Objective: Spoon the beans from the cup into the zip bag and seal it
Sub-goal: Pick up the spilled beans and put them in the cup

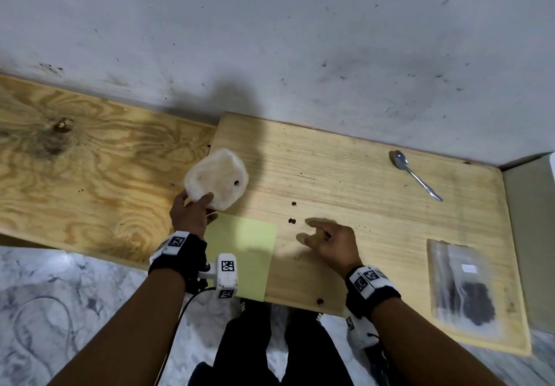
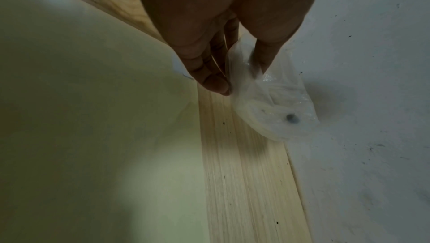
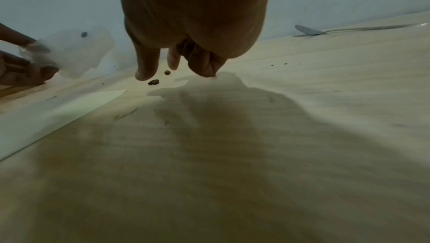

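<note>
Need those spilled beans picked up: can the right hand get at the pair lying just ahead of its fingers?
Probably yes. The right hand hovers open just short of the two beans, with bare board between; the left hand and cup are off to the side.

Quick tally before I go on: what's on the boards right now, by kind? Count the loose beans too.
Plastic cup, held by the left hand, one bean inside: 1
Spoon: 1
Zip bag with beans in it: 1
Green paper sheet: 1
Loose beans on the board: 3 clear ones, a single and a touching pair
Total: 7, leaving out darker specks too small to tell.
</note>
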A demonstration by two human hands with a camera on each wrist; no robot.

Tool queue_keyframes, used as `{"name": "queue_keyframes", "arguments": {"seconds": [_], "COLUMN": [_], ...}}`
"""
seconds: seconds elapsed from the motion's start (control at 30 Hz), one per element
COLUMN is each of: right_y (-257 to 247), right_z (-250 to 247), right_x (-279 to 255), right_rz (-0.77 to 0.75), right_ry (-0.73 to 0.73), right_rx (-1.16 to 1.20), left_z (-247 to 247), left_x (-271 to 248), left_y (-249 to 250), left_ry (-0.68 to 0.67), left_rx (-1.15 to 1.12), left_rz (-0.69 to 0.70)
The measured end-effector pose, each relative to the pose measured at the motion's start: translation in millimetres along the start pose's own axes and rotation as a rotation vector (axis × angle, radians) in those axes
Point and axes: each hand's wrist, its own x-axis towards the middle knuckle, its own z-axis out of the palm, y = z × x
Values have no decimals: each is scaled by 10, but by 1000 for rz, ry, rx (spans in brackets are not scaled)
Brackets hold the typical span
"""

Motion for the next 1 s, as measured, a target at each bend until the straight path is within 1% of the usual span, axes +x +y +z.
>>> {"name": "queue_keyframes", "arguments": {"seconds": [0.07,0.23,0.3,0.4,0.5,0.57,0.6,0.63,0.67,0.7,0.77,0.8,0.83,0.9,1.0], "right_y": [-41,-99,-65,2,-1,-32,-34,-62,-77,-98,-128,-145,-132,-133,-139], "right_z": [77,235,273,302,309,308,301,270,218,154,5,-70,-108,-147,-164], "right_x": [137,352,374,354,323,313,314,312,318,325,344,358,378,420,502], "right_rz": [30,31,-1,-121,-161,-189,-181,-142,-58,70,342,411,421,378,368], "right_ry": [14,-48,-54,-20,-13,7,22,20,3,-34,-178,-246,-279,-333,-362], "right_rx": [-16,-56,-93,-131,-182,-156,-86,52,247,484,1050,1276,1407,1476,1395], "left_z": [9,-14,-37,-60,-63,-61,-61,-63,-66,-69,-76,-77,-77,-80,-108], "left_x": [-11,-11,-2,2,7,8,11,15,21,28,41,46,45,44,51], "left_y": [4,-9,-13,-18,-21,-10,-6,4,10,18,27,31,36,42,34], "left_ry": [0,-1,6,8,10,9,8,7,6,6,8,10,10,8,4], "left_rx": [5,-6,-13,-18,-18,-21,-21,-21,-22,-24,-24,-24,-24,-32,-27], "left_rz": [-2,-1,-1,-2,0,0,2,5,7,9,8,8,9,10,16]}}
